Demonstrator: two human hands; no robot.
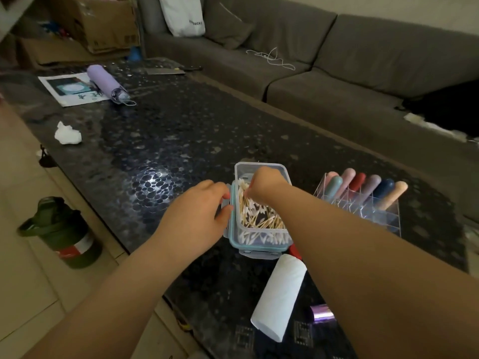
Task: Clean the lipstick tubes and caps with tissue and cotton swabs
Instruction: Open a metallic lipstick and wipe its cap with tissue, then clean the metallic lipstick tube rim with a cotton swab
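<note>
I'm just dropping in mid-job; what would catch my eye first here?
Both hands meet at the open cotton swab box near the table's front: the left hand grips its side clasp while the right hand pinches into the swabs. To the right stands a clear organizer of coloured lipstick tubes; a tissue roll lies nearer.

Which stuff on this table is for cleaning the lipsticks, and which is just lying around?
For the job: cotton swab box, held by left hand; right hand picking swabs; tissue roll; lipsticks in clear organizer.

Lying about: folded umbrella, paper sheet, crumpled tissue, green bottle.
</note>
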